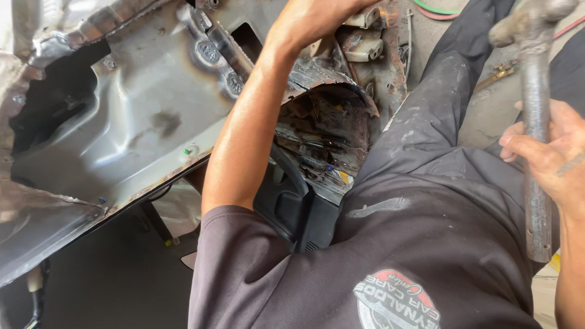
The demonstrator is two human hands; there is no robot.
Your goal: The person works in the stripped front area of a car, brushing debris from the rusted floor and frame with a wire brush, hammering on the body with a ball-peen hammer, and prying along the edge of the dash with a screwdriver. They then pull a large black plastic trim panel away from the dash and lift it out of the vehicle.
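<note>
A hammer (pixel 536 128) with a rusty, pitted steel-pipe handle and a blunt worn head is held upright at three o'clock, gripped mid-handle by the closed right hand (pixel 551 155). At twelve o'clock the left hand (pixel 317 18) is pressed against a curled, rust-eaten edge of the grey sheet-metal car panel (pixel 152 116); its fingers are hidden, so its grip cannot be told. Paint-smeared dark trousers (pixel 426 201) are seen between them.

Far right of you, the concrete floor (pixel 487 113) carries a green hose (pixel 434 9) and a red hose (pixel 439 16), plus what may be a brass torch (pixel 496 76) lying beside your leg.
</note>
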